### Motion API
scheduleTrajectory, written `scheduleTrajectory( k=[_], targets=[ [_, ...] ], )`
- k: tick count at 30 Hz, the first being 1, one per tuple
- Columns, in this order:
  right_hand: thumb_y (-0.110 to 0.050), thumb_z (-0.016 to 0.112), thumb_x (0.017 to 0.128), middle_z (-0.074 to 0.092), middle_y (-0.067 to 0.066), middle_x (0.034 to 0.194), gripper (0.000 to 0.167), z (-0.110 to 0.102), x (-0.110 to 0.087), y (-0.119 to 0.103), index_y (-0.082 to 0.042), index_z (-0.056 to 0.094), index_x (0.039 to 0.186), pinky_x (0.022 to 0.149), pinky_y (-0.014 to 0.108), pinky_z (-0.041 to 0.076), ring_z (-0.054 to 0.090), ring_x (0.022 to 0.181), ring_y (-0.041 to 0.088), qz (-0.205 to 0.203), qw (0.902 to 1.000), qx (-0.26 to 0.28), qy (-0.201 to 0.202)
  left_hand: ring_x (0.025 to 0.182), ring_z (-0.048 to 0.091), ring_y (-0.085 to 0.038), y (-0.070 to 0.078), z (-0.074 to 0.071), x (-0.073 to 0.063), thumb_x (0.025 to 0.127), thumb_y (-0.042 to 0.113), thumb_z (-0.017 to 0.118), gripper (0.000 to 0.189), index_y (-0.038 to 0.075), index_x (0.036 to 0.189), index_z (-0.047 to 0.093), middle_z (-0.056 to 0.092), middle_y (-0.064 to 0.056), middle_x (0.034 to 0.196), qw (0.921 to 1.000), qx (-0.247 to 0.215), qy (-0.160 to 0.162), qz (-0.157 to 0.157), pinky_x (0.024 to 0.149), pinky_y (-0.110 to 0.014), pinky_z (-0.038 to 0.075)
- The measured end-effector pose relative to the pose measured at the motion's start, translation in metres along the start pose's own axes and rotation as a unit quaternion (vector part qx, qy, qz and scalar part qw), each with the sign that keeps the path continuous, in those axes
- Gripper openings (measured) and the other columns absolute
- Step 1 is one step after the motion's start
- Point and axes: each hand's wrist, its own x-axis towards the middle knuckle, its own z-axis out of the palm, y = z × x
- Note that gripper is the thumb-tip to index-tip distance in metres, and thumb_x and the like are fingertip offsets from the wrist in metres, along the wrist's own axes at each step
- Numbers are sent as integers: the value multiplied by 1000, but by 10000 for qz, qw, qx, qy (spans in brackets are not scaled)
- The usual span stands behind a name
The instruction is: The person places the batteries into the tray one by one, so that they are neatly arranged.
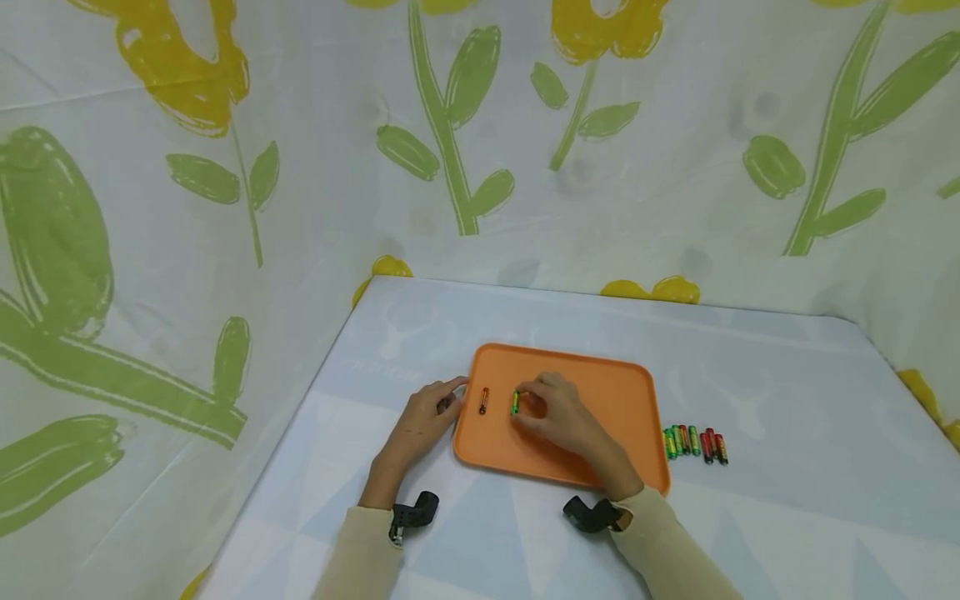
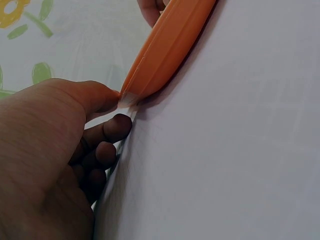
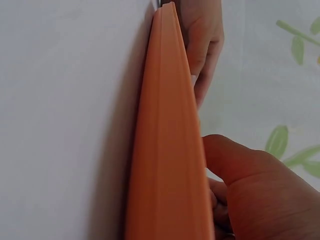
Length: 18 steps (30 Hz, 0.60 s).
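Observation:
An orange tray (image 1: 600, 379) lies on the table. Over its left half, my right hand (image 1: 561, 415) pinches a small green battery (image 1: 515, 402) between thumb and fingers, the battery standing lengthwise away from me. To the left of that, a red-and-black battery (image 1: 483, 402) lies on the tray by itself. My left hand (image 1: 422, 423) rests at the tray's left edge. In the left wrist view its thumb touches the rim (image 2: 131, 90), the other fingers loosely bent beside it. The tray's side (image 3: 167, 150) hides the battery in the right wrist view.
Just right of the tray, several green and red batteries (image 1: 681, 440) lie side by side, with a few red-and-black ones (image 1: 714, 447) beside them. The pale patterned tabletop (image 1: 795, 483) meets flower-printed curtains (image 1: 315, 150) at the back and left.

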Motion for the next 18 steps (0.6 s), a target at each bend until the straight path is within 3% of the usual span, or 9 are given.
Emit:
scheduleTrajectory(
  k=[18],
  targets=[
    [-30,83,84,47,-4,89,36,11,6,-5,-10,72,113,78,36,33,42,88,16,-214,9997,-16,106,73,48,-13,0,3,-1,103,21,58,38,15,141,60,56,6,83,9999,-4,-76,110,67,-30,42]
  ],
)
